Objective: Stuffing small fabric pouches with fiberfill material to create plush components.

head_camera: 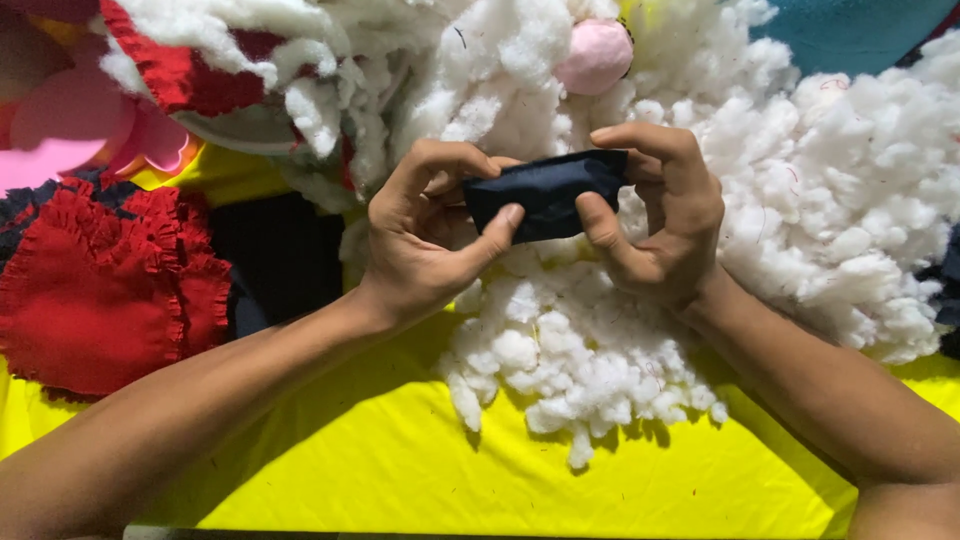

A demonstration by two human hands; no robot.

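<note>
Both forearms lead to left hand (425, 230) and right hand (660, 215) pinching opposite ends of soft, light dark fabric pouch (545, 195) above white stuffing (580, 350).

The one camera sits on my head and looks almost straight down, close in, so my left hand (425, 235) and right hand (660, 215) fill the middle; my forearms enter from the bottom corners over the yellow cloth (400, 470) on the surface.
</note>
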